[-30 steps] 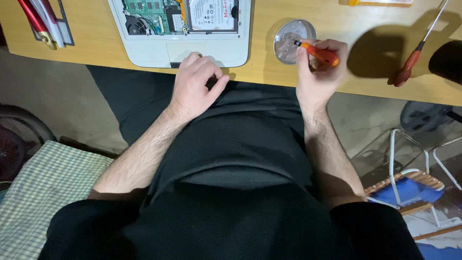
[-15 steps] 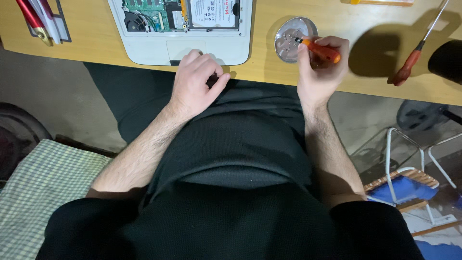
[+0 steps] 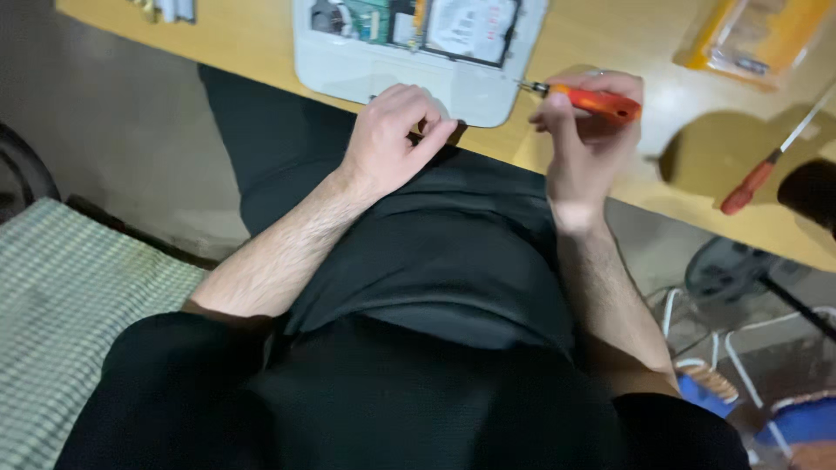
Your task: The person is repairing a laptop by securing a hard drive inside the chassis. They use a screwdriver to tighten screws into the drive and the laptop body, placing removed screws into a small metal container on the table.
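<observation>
An opened white laptop base (image 3: 409, 74) lies on the wooden table (image 3: 627, 165), its circuit board and drive exposed at the top. My left hand (image 3: 396, 135) rests with curled fingers on the laptop's near edge, holding nothing that I can see. My right hand (image 3: 583, 139) grips a small orange-handled screwdriver (image 3: 592, 100). Its metal tip points left, just beside the laptop's right edge.
A second red-handled screwdriver (image 3: 758, 178) lies on the table at the right. An orange plastic package (image 3: 753, 39) sits at the top right. A dark round object (image 3: 810, 191) is at the right edge. A checked cushion (image 3: 78, 296) lies on the floor at the left, with white metal frames (image 3: 749, 348) lower right.
My right hand has lifted the orange screwdriver away from the round metal dish and swung its tip toward the laptop. The view has shifted, so the dish is out of sight.
</observation>
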